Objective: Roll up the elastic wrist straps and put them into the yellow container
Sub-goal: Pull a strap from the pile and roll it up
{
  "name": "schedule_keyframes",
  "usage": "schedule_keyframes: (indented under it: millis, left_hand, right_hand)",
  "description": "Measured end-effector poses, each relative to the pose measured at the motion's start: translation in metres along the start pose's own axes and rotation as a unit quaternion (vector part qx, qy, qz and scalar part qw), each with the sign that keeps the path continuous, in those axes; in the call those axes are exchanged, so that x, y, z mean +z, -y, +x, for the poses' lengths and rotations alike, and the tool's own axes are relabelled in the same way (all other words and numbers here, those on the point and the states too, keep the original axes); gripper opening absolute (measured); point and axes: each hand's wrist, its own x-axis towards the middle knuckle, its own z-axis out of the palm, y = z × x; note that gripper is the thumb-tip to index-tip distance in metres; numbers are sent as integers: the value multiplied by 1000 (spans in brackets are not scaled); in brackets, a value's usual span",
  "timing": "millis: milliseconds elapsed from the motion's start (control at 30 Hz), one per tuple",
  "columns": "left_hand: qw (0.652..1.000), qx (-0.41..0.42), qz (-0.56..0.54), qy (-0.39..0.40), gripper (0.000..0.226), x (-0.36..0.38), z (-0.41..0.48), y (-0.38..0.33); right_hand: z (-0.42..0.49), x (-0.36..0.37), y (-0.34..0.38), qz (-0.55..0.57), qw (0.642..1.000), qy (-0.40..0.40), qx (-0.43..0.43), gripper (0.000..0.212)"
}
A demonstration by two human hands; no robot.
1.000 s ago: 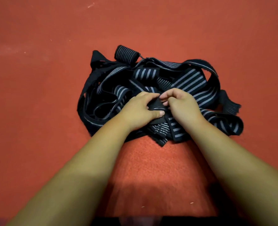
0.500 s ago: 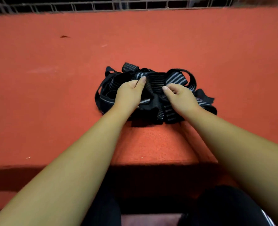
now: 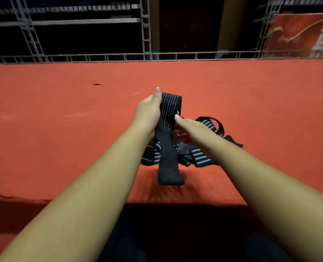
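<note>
A black elastic wrist strap [image 3: 168,140] with thin grey stripes is lifted above the red surface, its free end hanging down toward me. My left hand [image 3: 149,112] grips its upper part, thumb up along the left edge. My right hand [image 3: 190,127] holds the same strap from the right, thumb pressed on its face. Under both hands lies a tangled pile of black striped straps [image 3: 200,157]. No yellow container is in view.
The red carpeted platform [image 3: 62,129] stretches wide to both sides, its near edge dropping into shadow at my knees. A grey metal truss railing [image 3: 157,55] runs along the far edge. A red banner [image 3: 304,35] hangs at the back right.
Both hands have lifted one strap up out of the pile and stretched it upright. The view has tilted up, showing the railing and the dark background.
</note>
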Motion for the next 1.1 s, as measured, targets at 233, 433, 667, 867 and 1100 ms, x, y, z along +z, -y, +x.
schedule_keyframes:
  millis: [233, 433, 667, 867, 1100]
  left_hand:
    - [992, -75, -93, -42, 56, -14, 0, -20]
    - [984, -160, -13, 74, 50, -30, -16, -19]
    - [957, -181, 65, 219, 54, -41, -43, -2]
    - [974, -103, 40, 197, 54, -44, -44, 10]
    - [961, -36, 166, 219, 18, -38, -39, 13]
  right_hand:
    - [-11, 14, 12, 65, 993, 101, 16, 7]
    - [-3, 19, 27, 72, 996, -56, -24, 16]
    - [12, 7, 23, 73, 980, -181, 19, 8]
    - [13, -3, 12, -3, 967, -246, 70, 12]
    - [20, -10, -2, 36, 959, -263, 101, 23]
